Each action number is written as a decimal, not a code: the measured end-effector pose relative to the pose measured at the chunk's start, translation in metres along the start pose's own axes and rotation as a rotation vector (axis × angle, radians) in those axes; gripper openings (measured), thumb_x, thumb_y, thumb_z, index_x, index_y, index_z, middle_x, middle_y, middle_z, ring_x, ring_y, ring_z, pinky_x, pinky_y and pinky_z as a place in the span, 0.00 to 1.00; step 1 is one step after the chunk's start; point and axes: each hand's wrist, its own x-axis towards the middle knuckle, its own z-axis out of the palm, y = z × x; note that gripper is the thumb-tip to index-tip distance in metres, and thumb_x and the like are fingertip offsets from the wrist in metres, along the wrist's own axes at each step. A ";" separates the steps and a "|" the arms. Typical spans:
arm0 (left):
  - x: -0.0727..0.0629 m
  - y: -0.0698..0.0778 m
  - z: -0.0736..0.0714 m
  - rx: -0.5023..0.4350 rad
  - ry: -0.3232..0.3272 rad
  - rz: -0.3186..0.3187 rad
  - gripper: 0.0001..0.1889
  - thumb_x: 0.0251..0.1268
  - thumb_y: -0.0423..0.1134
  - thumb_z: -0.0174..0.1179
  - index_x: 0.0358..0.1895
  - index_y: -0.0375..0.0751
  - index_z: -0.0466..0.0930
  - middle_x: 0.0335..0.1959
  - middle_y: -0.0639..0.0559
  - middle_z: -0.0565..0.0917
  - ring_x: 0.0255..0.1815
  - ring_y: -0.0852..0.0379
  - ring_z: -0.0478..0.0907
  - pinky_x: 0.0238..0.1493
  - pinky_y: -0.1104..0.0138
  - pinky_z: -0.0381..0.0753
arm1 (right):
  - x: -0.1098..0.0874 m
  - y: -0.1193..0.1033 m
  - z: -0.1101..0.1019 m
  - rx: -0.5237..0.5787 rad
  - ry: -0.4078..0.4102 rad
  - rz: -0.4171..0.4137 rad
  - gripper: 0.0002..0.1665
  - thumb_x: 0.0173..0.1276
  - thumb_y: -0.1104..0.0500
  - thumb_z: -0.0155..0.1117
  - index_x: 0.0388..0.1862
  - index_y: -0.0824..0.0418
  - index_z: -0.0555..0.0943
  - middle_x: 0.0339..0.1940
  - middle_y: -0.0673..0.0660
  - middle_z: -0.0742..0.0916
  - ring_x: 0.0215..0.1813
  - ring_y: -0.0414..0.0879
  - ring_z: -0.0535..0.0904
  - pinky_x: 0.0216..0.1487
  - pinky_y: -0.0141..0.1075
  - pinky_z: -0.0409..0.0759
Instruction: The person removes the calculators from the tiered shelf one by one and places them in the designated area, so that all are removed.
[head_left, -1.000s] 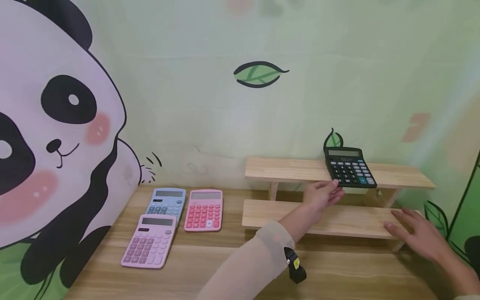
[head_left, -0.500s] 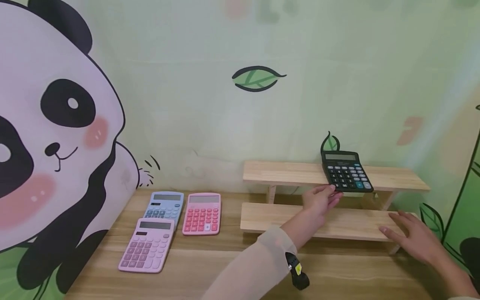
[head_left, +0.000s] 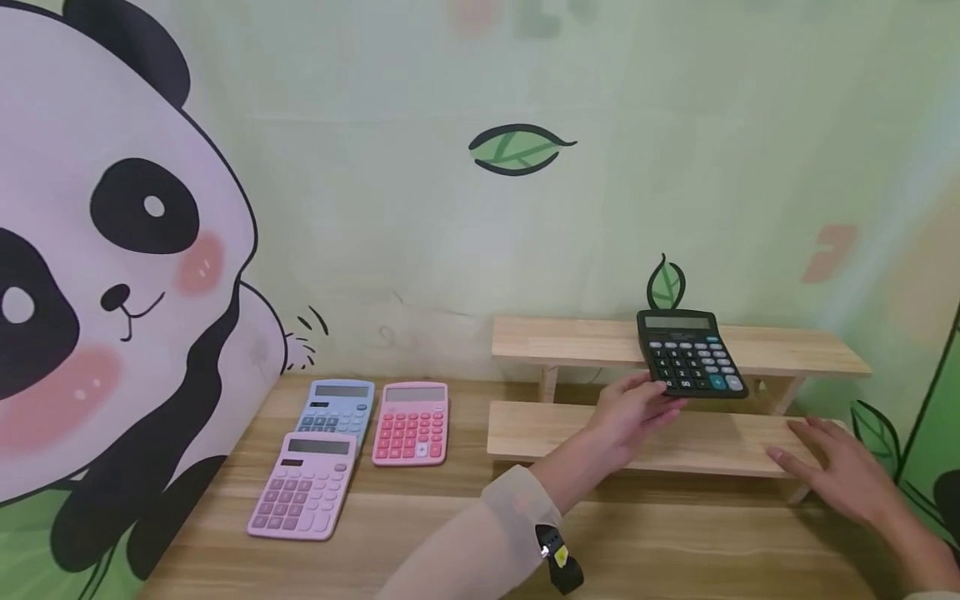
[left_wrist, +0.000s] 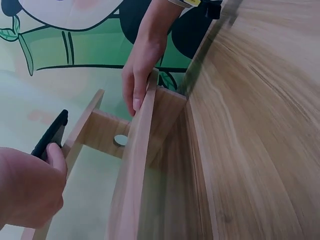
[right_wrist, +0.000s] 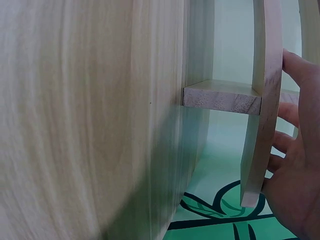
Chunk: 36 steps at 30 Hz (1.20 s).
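In the head view my left hand pinches a black calculator at its lower left corner, thumb on the front. The calculator is tilted, keys facing me, in front of the upper board of a two-step wooden shelf. Whether it touches that board cannot be told. My right hand rests on the right end of the lower board with fingers extended. In the left wrist view the calculator shows edge-on beside the left thumb. The right wrist view has the right hand against the board.
On the left of the wooden table lie a blue calculator, a pink calculator and a purple calculator. The purple one overlaps the blue one. Behind stands a green backdrop with a printed panda.
My left hand has brought the black calculator slightly down and left relative to the shelf, and its forearm has shifted left. The right hand stays on the lower board.
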 end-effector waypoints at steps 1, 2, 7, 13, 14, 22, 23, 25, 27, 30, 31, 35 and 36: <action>0.000 0.000 0.001 -0.004 0.005 0.008 0.16 0.76 0.30 0.63 0.63 0.32 0.79 0.47 0.41 0.90 0.56 0.41 0.87 0.56 0.59 0.90 | 0.000 0.000 0.000 0.000 -0.001 0.000 0.53 0.79 0.32 0.56 0.73 0.81 0.67 0.71 0.89 0.64 0.70 0.87 0.57 0.64 0.82 0.60; 0.001 0.000 0.002 -0.007 0.017 0.014 0.15 0.76 0.30 0.64 0.61 0.31 0.79 0.46 0.41 0.90 0.55 0.42 0.88 0.55 0.59 0.90 | 0.000 0.000 0.000 -0.001 -0.004 0.003 0.53 0.79 0.32 0.56 0.73 0.81 0.67 0.71 0.89 0.64 0.70 0.87 0.57 0.64 0.82 0.60; 0.005 0.001 0.008 -0.037 0.092 0.040 0.09 0.72 0.32 0.69 0.49 0.30 0.83 0.44 0.40 0.91 0.51 0.47 0.89 0.53 0.59 0.91 | 0.001 0.000 -0.001 -0.002 -0.021 0.016 0.54 0.79 0.31 0.55 0.73 0.81 0.66 0.71 0.89 0.63 0.71 0.87 0.56 0.64 0.83 0.59; 0.007 0.003 0.012 -0.021 0.112 0.014 0.13 0.70 0.33 0.72 0.51 0.30 0.83 0.43 0.42 0.90 0.49 0.48 0.89 0.52 0.60 0.91 | 0.001 -0.001 -0.001 0.001 -0.008 0.012 0.54 0.79 0.31 0.55 0.74 0.80 0.66 0.72 0.89 0.63 0.72 0.87 0.56 0.64 0.82 0.59; 0.007 0.003 0.011 -0.011 0.109 0.010 0.14 0.69 0.33 0.72 0.53 0.30 0.83 0.43 0.42 0.90 0.49 0.48 0.89 0.52 0.60 0.91 | 0.000 -0.002 -0.001 0.002 -0.006 0.011 0.54 0.79 0.31 0.55 0.74 0.80 0.66 0.72 0.89 0.63 0.72 0.87 0.56 0.64 0.82 0.59; 0.007 0.004 0.006 0.069 -0.003 0.006 0.19 0.69 0.32 0.71 0.60 0.33 0.82 0.44 0.43 0.90 0.48 0.48 0.89 0.51 0.61 0.91 | 0.000 -0.001 -0.001 -0.001 -0.001 0.005 0.53 0.79 0.31 0.56 0.74 0.80 0.66 0.72 0.89 0.64 0.72 0.86 0.56 0.64 0.82 0.59; 0.008 0.003 0.004 0.070 -0.023 0.009 0.18 0.70 0.31 0.71 0.60 0.33 0.82 0.44 0.43 0.90 0.49 0.47 0.89 0.51 0.60 0.91 | 0.000 -0.001 -0.001 -0.001 0.002 0.004 0.53 0.79 0.32 0.56 0.74 0.80 0.66 0.71 0.88 0.64 0.72 0.86 0.56 0.64 0.82 0.59; 0.008 0.002 0.000 0.064 -0.061 0.017 0.18 0.71 0.30 0.70 0.61 0.33 0.81 0.46 0.42 0.89 0.52 0.46 0.89 0.54 0.59 0.90 | 0.000 0.000 0.000 -0.001 0.005 0.006 0.54 0.79 0.31 0.57 0.73 0.80 0.66 0.71 0.89 0.64 0.72 0.86 0.56 0.64 0.82 0.60; 0.009 0.001 -0.004 0.057 -0.101 0.024 0.18 0.72 0.29 0.68 0.61 0.33 0.80 0.48 0.42 0.89 0.54 0.45 0.88 0.57 0.57 0.89 | 0.000 0.000 0.001 -0.002 0.004 0.008 0.54 0.79 0.31 0.57 0.73 0.80 0.66 0.71 0.89 0.64 0.71 0.86 0.56 0.64 0.82 0.60; 0.010 0.000 -0.012 0.050 -0.157 0.031 0.17 0.73 0.28 0.67 0.62 0.34 0.79 0.51 0.41 0.88 0.57 0.44 0.87 0.59 0.54 0.88 | 0.000 0.001 0.002 -0.001 0.003 0.010 0.54 0.79 0.31 0.57 0.73 0.81 0.66 0.71 0.89 0.64 0.71 0.87 0.56 0.64 0.82 0.60; 0.010 0.001 -0.015 0.050 -0.177 0.033 0.17 0.73 0.29 0.66 0.62 0.34 0.79 0.52 0.42 0.87 0.57 0.44 0.87 0.61 0.53 0.87 | 0.000 0.001 0.002 -0.002 0.004 0.009 0.54 0.79 0.31 0.57 0.73 0.81 0.66 0.71 0.89 0.64 0.71 0.87 0.56 0.63 0.82 0.60; 0.007 0.007 -0.030 0.069 -0.247 0.035 0.18 0.75 0.30 0.65 0.65 0.36 0.78 0.55 0.42 0.86 0.59 0.45 0.85 0.63 0.53 0.86 | 0.000 0.001 0.002 0.002 0.002 0.009 0.53 0.79 0.31 0.57 0.73 0.81 0.67 0.71 0.89 0.64 0.71 0.87 0.57 0.63 0.82 0.60; 0.006 0.009 -0.034 0.075 -0.261 0.034 0.19 0.75 0.30 0.65 0.65 0.37 0.78 0.56 0.42 0.86 0.59 0.46 0.85 0.63 0.52 0.85 | 0.000 0.001 0.002 0.003 0.002 0.008 0.53 0.79 0.32 0.57 0.73 0.80 0.67 0.71 0.89 0.64 0.71 0.87 0.57 0.63 0.82 0.60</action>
